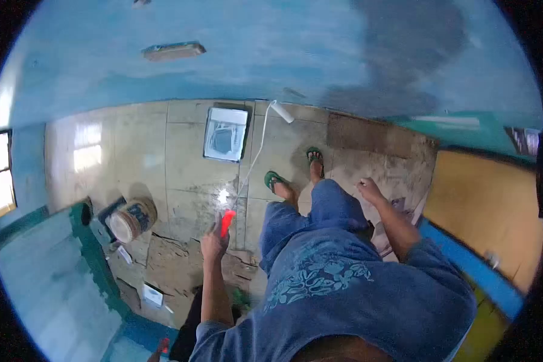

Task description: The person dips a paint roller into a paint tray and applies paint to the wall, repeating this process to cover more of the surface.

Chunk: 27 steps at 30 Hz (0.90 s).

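We see a blue wall [253, 72] across the far side, above a tiled floor [193, 142]. A bucket [131, 219] sits left, a tray [225, 134] near the wall. Our left hand [213, 244] grips the paint roller [262, 143] by its red handle [227, 223], its white head [282, 112] right of the tray. Our right hand [370, 191] is half curled; we cannot tell whether it holds anything.

On the beige tiled floor [190, 130], a rectangular black-edged paint tray [225, 134] is placed near the foot of the blue painted wall [271, 60]; a white cylindrical roller [282, 112] is positioned to its right. Green strapped sandals [273, 180] are located nearer and right, a round whitish bucket [133, 219] nearer and left
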Available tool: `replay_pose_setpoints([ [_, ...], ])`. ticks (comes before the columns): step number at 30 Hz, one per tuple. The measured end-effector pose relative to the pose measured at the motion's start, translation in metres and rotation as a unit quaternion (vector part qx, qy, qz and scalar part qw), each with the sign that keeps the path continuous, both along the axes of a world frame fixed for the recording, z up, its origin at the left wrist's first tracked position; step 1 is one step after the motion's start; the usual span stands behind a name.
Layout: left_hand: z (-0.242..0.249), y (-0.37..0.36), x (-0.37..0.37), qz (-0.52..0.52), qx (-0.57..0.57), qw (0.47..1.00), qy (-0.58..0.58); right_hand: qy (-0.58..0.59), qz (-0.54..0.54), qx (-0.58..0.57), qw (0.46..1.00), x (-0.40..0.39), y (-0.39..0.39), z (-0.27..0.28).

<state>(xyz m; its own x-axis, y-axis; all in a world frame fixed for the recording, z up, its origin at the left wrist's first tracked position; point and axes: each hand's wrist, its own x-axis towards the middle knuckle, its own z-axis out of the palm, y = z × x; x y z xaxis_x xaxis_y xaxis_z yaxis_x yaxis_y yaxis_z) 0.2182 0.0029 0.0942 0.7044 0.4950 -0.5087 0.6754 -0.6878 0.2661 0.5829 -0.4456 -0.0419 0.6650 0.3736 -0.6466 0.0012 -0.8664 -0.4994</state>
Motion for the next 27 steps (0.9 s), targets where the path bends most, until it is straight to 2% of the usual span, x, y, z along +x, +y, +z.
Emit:
replay_pose_setpoints([
  [1, 0.004, 0.02, -0.004, -0.047, 0.029, 0.998, -0.003, -0.024, 0.009, -0.016, 1.0, -0.015, -0.013, 0.0],
  [2, 0.006, 0.04, -0.005, -0.087, 0.064, 0.994, -0.016, -0.028, -0.055, 0.047, 0.997, -0.03, -0.01, 0.029],
  [3, 0.007, 0.058, 0.007, -0.123, 0.096, 0.987, -0.027, -0.03, -0.082, 0.053, 0.995, -0.037, -0.019, 0.025],
  [5, 0.037, 0.064, 0.038, -0.166, 0.12, 0.978, -0.022, -0.155, -0.008, 0.074, 0.985, -0.064, -0.065, -0.005],
  [6, 0.053, 0.069, 0.054, -0.184, 0.134, 0.974, -0.011, -0.104, -0.072, 0.039, 0.991, -0.079, -0.08, -0.013],
  [7, 0.058, 0.077, 0.07, -0.208, 0.145, 0.967, -0.014, -0.106, -0.097, 0.048, 0.988, -0.086, -0.088, -0.016],
  [10, 0.073, 0.09, 0.111, -0.224, 0.152, 0.961, -0.05, -0.032, -0.252, 0.023, 0.967, -0.117, -0.097, 0.001],
  [11, 0.081, 0.094, 0.123, -0.24, 0.157, 0.956, -0.051, -0.03, -0.268, 0.029, 0.963, -0.129, -0.1, 0.0],
  [13, 0.088, 0.099, 0.144, -0.245, 0.163, 0.948, -0.125, -0.025, -0.319, 0.073, 0.945, -0.145, -0.119, -0.012],
  [15, 0.105, 0.09, 0.173, -0.259, 0.188, 0.94, -0.116, 0.01, -0.357, 0.054, 0.932, -0.174, -0.156, -0.047],
  [16, 0.112, 0.087, 0.183, -0.271, 0.19, 0.937, -0.109, -0.08, -0.158, 0.01, 0.984, -0.191, -0.182, -0.079],
  [17, 0.121, 0.082, 0.186, -0.278, 0.197, 0.934, -0.106, -0.173, 0.05, -0.031, 0.983, -0.205, -0.197, -0.099],
  [18, 0.126, 0.073, 0.2, -0.279, 0.209, 0.933, -0.095, -0.172, 0.048, -0.027, 0.984, -0.216, -0.202, -0.105],
  [19, 0.125, 0.067, 0.207, -0.277, 0.214, 0.932, -0.096, -0.053, -0.19, 0.032, 0.98, -0.226, -0.208, -0.109],
  [20, 0.12, 0.063, 0.214, -0.284, 0.196, 0.93, -0.125, 0.072, -0.412, 0.089, 0.904, -0.224, -0.213, -0.106],
  [23, 0.096, 0.033, 0.238, -0.295, 0.181, 0.926, -0.148, 0.081, -0.376, 0.04, 0.922, -0.2, -0.248, -0.076],
  [24, 0.088, 0.013, 0.242, -0.29, 0.178, 0.926, -0.164, 0.103, -0.403, 0.08, 0.906, -0.189, -0.261, -0.072],
  [25, 0.078, -0.008, 0.252, -0.286, 0.173, 0.926, -0.177, 0.102, -0.399, 0.082, 0.907, -0.181, -0.281, -0.085],
  [27, 0.051, -0.056, 0.278, -0.293, 0.159, 0.927, -0.172, 0.03, -0.359, 0.09, 0.929, -0.163, -0.324, -0.122],
])
